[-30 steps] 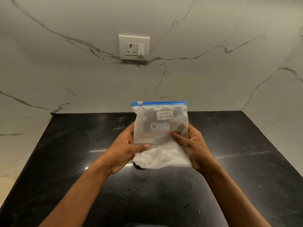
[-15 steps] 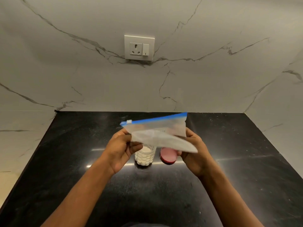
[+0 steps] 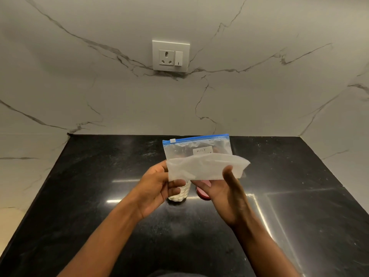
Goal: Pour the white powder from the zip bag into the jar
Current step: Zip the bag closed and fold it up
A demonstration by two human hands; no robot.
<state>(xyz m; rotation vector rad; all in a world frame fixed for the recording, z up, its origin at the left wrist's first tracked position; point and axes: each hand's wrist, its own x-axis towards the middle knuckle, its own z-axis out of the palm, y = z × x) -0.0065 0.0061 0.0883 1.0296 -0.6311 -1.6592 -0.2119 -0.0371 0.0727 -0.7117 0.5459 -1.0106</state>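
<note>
A clear zip bag [image 3: 201,165] with a blue zip strip and a white label is folded upward on itself, its lower half doubled over the front. My left hand [image 3: 157,186] pinches the bag's left edge. My right hand [image 3: 227,194] supports the folded flap from below and behind, thumb up against it. Beneath the bag a small glass jar [image 3: 179,193] with white powder in it stands on the black counter [image 3: 79,196], mostly hidden by my left hand. A pink lid [image 3: 201,194] lies just right of the jar, partly hidden.
The black stone counter meets a marble wall at the back and sides. A white wall socket [image 3: 170,55] sits high on the back wall. Light reflections streak the counter to the right of my hands.
The bag went from upright, to tilted flat, to folded in half with its bottom flap raised. The jar and lid came into view below it. My right hand shifted under the flap.
</note>
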